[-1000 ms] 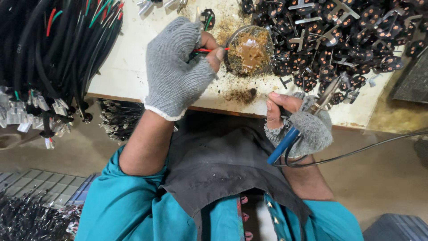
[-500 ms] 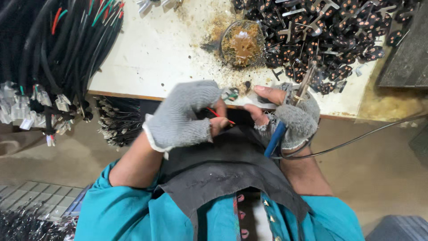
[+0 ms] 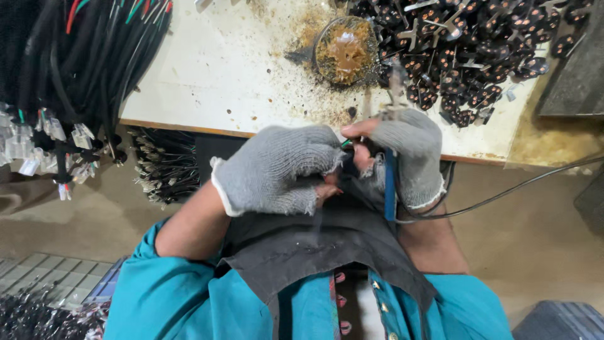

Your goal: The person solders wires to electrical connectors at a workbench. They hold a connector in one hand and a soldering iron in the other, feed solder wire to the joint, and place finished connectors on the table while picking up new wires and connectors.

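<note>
Just off the near edge of the white tabletop, both gloved hands meet over the dark apron: the left hand is clenched around a small part hidden in its fingers, touching the right hand, which grips a blue-handled soldering iron. Behind them, a round tin sits just beside a black plug pile, while cable bundles crowd the left edge.
</note>
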